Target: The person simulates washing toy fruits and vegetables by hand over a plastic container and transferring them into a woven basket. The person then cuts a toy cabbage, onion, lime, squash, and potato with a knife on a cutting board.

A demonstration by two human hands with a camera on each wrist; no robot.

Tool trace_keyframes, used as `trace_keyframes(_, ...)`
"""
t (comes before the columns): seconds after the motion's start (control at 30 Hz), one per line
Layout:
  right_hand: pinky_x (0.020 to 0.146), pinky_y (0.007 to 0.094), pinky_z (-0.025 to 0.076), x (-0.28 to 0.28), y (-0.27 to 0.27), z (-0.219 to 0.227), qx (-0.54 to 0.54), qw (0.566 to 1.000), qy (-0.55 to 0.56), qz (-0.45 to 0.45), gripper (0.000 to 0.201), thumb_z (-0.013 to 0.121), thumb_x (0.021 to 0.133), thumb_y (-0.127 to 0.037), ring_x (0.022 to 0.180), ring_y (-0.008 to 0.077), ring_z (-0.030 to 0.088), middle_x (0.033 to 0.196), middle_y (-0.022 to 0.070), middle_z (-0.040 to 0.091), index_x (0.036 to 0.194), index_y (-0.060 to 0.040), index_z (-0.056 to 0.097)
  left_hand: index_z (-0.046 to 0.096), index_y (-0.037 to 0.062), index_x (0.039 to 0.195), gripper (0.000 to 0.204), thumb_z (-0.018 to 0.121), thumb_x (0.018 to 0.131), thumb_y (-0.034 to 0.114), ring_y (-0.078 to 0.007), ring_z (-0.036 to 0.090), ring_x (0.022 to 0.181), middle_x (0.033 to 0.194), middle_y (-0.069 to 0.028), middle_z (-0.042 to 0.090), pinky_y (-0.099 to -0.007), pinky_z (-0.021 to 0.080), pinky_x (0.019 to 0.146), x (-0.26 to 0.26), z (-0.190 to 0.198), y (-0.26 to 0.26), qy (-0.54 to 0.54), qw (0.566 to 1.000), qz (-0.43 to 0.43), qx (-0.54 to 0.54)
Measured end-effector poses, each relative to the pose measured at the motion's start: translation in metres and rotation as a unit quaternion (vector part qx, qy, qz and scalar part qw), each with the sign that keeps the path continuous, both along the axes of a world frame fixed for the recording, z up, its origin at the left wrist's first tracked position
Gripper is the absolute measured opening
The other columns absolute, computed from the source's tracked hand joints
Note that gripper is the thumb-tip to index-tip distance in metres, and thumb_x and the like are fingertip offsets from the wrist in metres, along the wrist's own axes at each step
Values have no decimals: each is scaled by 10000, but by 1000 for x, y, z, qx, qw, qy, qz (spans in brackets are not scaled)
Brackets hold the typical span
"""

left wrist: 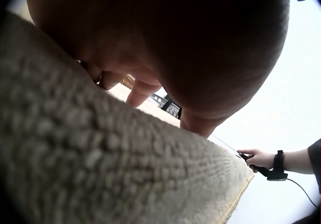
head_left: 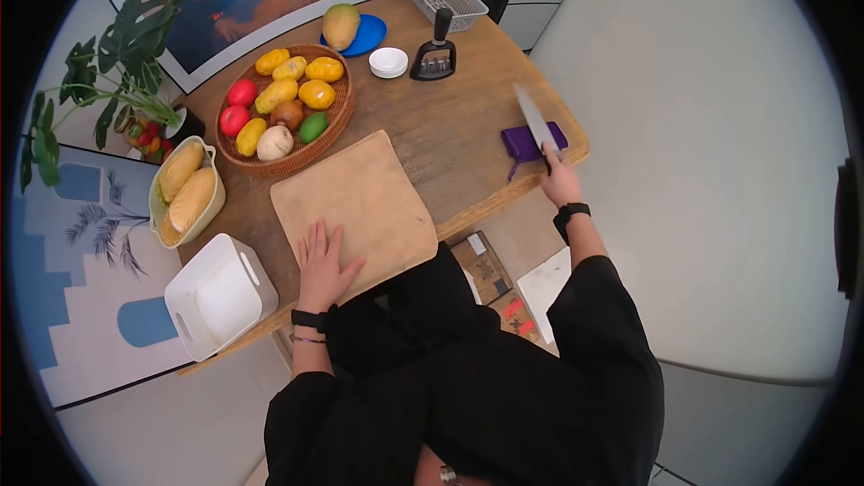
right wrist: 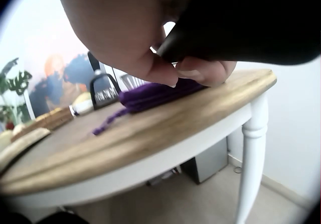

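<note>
My left hand [head_left: 324, 270] rests on the near part of a light wooden cutting board [head_left: 360, 193], fingers spread and fairly straight. On the far right, my right hand [head_left: 562, 182] grips the black handle of a kitchen knife [head_left: 535, 117]. Its blade points away from me, slightly blurred, and overlaps a folded purple cloth item [head_left: 519, 143] near the table's right corner. In the right wrist view, the fingers [right wrist: 200, 69] curl round the black handle [right wrist: 241, 33] just above that purple item [right wrist: 150, 97], which has a twisted cord hanging from it.
Behind the board stands a wicker basket [head_left: 346, 117] of fruit. A white bin [head_left: 256, 270] and a pale basket with bread-like loaves [head_left: 191, 202] are at left. Toward the back are small white dishes [head_left: 389, 60], a black-handled tool [head_left: 441, 31], a blue plate [head_left: 371, 36] and a grey basket [head_left: 450, 4].
</note>
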State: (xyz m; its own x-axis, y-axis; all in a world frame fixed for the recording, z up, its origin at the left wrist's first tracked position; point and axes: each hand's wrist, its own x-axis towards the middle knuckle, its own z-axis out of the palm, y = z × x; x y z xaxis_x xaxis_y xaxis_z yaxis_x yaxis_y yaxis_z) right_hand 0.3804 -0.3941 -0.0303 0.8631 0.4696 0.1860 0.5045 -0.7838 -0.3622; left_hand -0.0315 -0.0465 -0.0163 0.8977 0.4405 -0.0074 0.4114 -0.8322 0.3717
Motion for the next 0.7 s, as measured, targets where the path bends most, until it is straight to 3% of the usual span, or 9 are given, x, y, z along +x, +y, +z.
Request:
trace_keyframes(0.07,988,486,516,8,2,-18,-56,998,35,-9,786,580,823,-29,1135,462,595,1313,298,545,1554,-262,411,454,57,1504,757,675,913,477,-388,229,1531,1623,-264,283,-551,129,1246,-1,-1,1,-8,1000,3,7)
trace_keyframes(0.17,943,495,537,4,2,-18,-56,997,44,-28,794,580,828,-44,1081,484,613,1256,323,548,1560,-289,395,453,59,1507,757,670,917,481,-378,216,1538,1635,-253,267,-547,117,1248,-2,-1,1,-6,1000,3,-2)
trace_keyframes(0.27,917,497,543,-4,10,-2,-110,989,61,-75,830,567,820,-37,1024,475,631,1188,325,543,1573,-325,366,484,51,1475,707,685,910,425,-390,279,1509,1589,-252,351,-567,178,1227,9,7,-3,-30,999,5,23)
trace_keyframes(0.33,898,498,549,-8,15,-4,-107,990,47,-84,814,563,827,-43,1002,472,636,1180,315,552,1565,-333,381,531,34,1400,594,689,906,324,-393,393,1436,1485,-236,477,-562,272,1191,37,45,-13,24,999,-12,-16)
trace_keyframes(0.4,878,498,555,-12,15,-5,-102,990,30,-89,797,559,833,-49,980,469,642,1172,305,562,1557,-342,395,581,14,1288,455,677,903,236,-377,504,1335,1350,-205,578,-526,378,1129,85,82,-30,-125,981,-142,-38)
trace_keyframes(0.5,883,493,555,-13,7,-7,-49,998,11,-36,785,565,822,-42,989,466,639,1156,292,576,1538,-338,433,590,-4,1286,427,657,927,218,-347,543,1303,1327,-196,612,-472,417,1122,166,106,-67,-170,948,-269,-35)
trace_keyframes(0.57,873,503,557,-22,5,-3,-46,998,49,19,752,581,824,-61,1006,448,650,1198,271,589,1520,-320,464,596,-10,1265,413,655,918,206,-347,549,1293,1322,-197,609,-489,431,1109,218,99,-86,-173,935,-309,-34)
trace_keyframes(0.63,884,501,553,-30,8,0,-49,997,57,-7,765,581,812,-52,1023,437,647,1190,255,599,1518,-325,467,599,-12,1255,402,649,915,197,-349,547,1294,1325,-197,605,-499,436,1103,258,69,-103,-171,932,-317,-31)
trace_keyframes(0.7,865,500,559,-31,9,-4,-8,999,27,19,779,578,801,-41,991,435,653,1146,250,603,1516,-331,471,593,-13,1257,393,630,918,181,-365,524,1316,1354,-200,582,-514,424,1107,288,35,-119,-144,934,-323,48)
